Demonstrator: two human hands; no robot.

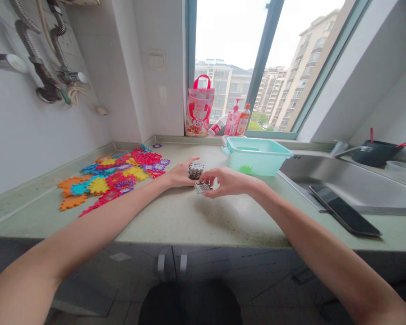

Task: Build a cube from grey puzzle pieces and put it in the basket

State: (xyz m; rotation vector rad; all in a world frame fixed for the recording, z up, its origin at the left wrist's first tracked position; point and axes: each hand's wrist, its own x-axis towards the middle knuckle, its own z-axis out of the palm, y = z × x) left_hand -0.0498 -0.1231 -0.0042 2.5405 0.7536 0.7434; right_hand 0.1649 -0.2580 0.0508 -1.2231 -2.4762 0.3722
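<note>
In the head view, my left hand (180, 174) curls around a stack of grey toothed plastic pieces (196, 170) above the counter, its index finger reaching along the far side. Just in front of the stack, my right hand (226, 181) pinches a single grey toothed piece (203, 188) with a white patterned face, between thumb and fingers. This piece is tilted and very close to the stack; I cannot tell whether they touch. To the left lies a spread-out pile of colourful toothed pieces (135, 173) in red, yellow, blue, orange and purple.
A mint-green plastic basin (257, 158) with something green inside stands behind my right hand. A phone (345, 211) lies at the steel sink's (311, 174) front edge. A pink-handled bag (199, 110) and pump bottle (232, 119) stand by the window.
</note>
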